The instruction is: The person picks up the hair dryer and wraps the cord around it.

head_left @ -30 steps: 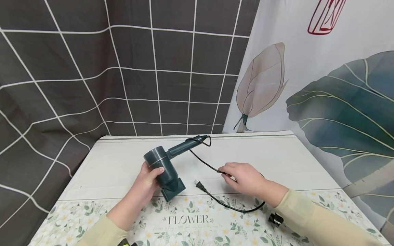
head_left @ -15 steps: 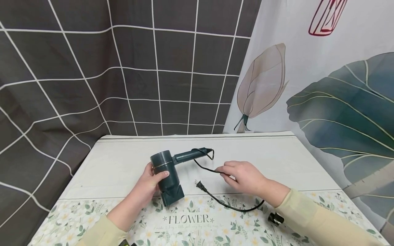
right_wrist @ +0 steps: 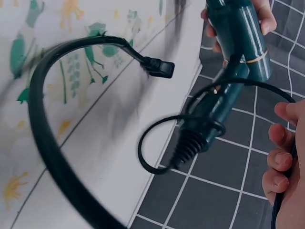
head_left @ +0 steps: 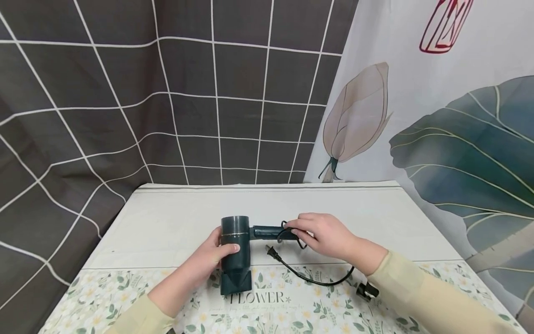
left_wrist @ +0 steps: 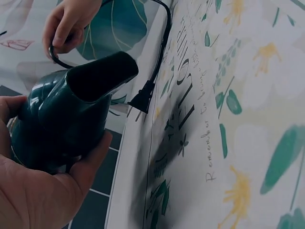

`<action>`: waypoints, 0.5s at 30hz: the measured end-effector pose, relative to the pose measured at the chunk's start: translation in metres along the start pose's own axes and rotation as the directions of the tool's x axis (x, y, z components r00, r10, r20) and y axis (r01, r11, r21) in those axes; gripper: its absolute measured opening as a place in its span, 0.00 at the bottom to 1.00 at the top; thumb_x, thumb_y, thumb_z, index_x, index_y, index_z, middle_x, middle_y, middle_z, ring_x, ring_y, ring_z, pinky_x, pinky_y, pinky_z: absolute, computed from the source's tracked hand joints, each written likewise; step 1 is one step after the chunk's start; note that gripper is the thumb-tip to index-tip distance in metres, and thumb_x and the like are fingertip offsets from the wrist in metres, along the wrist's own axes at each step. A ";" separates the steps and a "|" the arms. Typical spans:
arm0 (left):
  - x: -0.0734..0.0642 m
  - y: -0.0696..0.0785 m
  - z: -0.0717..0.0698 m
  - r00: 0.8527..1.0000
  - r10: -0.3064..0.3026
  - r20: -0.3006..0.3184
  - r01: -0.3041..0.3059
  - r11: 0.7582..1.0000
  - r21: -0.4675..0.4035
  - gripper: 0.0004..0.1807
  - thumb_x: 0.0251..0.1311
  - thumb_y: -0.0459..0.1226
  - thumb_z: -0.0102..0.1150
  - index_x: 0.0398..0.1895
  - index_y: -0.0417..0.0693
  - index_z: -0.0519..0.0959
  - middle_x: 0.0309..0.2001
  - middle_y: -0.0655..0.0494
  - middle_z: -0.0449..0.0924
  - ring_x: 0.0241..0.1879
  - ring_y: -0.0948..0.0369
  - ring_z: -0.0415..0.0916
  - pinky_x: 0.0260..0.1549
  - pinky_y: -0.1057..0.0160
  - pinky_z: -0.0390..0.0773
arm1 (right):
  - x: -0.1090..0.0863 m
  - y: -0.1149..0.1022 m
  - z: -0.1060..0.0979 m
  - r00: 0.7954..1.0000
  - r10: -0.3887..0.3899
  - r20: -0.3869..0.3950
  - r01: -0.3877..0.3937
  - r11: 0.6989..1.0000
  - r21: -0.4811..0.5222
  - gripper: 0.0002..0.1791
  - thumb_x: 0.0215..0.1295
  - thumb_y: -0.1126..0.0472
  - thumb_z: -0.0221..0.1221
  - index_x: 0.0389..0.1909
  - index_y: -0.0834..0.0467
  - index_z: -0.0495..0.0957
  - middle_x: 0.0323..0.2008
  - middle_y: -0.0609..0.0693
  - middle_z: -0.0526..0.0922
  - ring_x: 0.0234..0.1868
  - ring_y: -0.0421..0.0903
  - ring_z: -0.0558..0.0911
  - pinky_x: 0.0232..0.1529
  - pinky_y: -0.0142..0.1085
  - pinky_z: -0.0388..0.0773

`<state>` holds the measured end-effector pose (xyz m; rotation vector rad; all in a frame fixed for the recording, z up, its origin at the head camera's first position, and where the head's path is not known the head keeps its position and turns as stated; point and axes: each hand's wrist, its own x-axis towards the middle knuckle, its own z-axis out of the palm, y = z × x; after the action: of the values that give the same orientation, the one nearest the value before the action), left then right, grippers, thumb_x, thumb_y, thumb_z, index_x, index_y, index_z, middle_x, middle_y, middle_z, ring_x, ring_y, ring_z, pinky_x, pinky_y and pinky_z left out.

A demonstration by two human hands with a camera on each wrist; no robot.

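A dark green hair dryer (head_left: pixel 235 253) is held above the table by my left hand (head_left: pixel 210 255), thumb across its barrel and fingers around the far side. Its flat nozzle (left_wrist: pixel 102 78) opens toward the left wrist camera. The handle (head_left: pixel 267 232) points right, with a loop of black cord (right_wrist: pixel 155 143) around its end. Close to that end, my right hand (head_left: pixel 323 234) pinches the cord, its fingers curled in the right wrist view. Beyond this hand the cord bends back below it, and the two-pin plug (head_left: pixel 273 253) hangs free near the handle.
A white table cover with a flower-printed front (head_left: pixel 137 283) lies underneath. Behind it hangs a dark curtain with white grid lines (head_left: pixel 238 116). At right is a pale curtain printed with large leaves (head_left: pixel 467 148).
My left hand has turned the hair dryer so its barrel stands nearly upright and its handle level. The handle has come down to my right hand, which stays around the same place.
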<state>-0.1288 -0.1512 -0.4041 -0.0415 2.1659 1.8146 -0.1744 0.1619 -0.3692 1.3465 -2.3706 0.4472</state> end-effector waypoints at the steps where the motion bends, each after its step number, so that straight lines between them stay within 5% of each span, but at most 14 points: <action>1: -0.001 0.000 0.000 1.000 -0.005 0.007 0.004 1.000 0.006 0.43 0.61 0.42 0.61 0.77 0.48 0.52 0.63 0.43 0.69 0.56 0.48 0.72 0.54 0.44 0.70 | 0.001 0.000 0.000 1.000 0.006 0.007 -0.006 1.000 0.004 0.14 0.66 0.64 0.61 0.51 0.52 0.83 0.29 0.36 0.75 0.24 0.31 0.66 0.28 0.29 0.69; 9: -0.004 0.003 0.002 0.995 0.002 0.104 -0.009 0.998 0.059 0.43 0.60 0.40 0.61 0.77 0.48 0.54 0.67 0.42 0.67 0.60 0.46 0.70 0.57 0.39 0.67 | 0.008 0.004 -0.001 0.997 0.061 0.055 -0.062 0.998 0.020 0.13 0.70 0.60 0.58 0.52 0.51 0.83 0.32 0.38 0.79 0.26 0.31 0.70 0.32 0.33 0.73; 15: -0.004 0.000 0.000 0.963 0.032 0.268 -0.049 0.997 0.056 0.45 0.61 0.37 0.59 0.78 0.44 0.48 0.66 0.37 0.67 0.56 0.48 0.73 0.55 0.44 0.72 | 0.009 0.010 0.003 0.978 0.168 0.126 -0.174 0.984 0.035 0.13 0.74 0.56 0.55 0.53 0.49 0.83 0.40 0.38 0.83 0.33 0.33 0.77 0.37 0.36 0.76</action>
<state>-0.1251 -0.1521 -0.4032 0.2495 2.0427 1.6644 -0.1879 0.1592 -0.3684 1.2261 -2.6049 0.4821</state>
